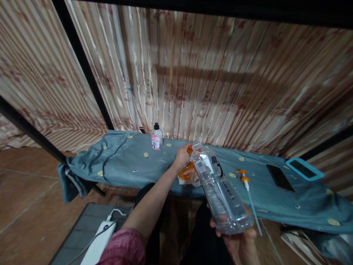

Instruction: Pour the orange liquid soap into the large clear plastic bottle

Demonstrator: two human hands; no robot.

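clear plastic bottle (219, 191): held by its base, tilted neck-away over the table edge | right hand (239, 241): palm up, fingers closed around the bottle's bottom | left hand (182, 158): arm stretched forward, fingers closed on an orange-and-white packet (189, 175) just beyond the bottle | pump dispenser (246, 187): lying right of the bottle on the blue-grey cloth (124, 162)

Clear plastic bottle (217, 191), tilted, uncapped, mouth beside orange refill pouch (187, 173).

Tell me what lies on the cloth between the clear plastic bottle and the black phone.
In the head view, an orange-topped pump dispenser with its long white tube lies on the blue cloth, between the clear plastic bottle and the black phone.
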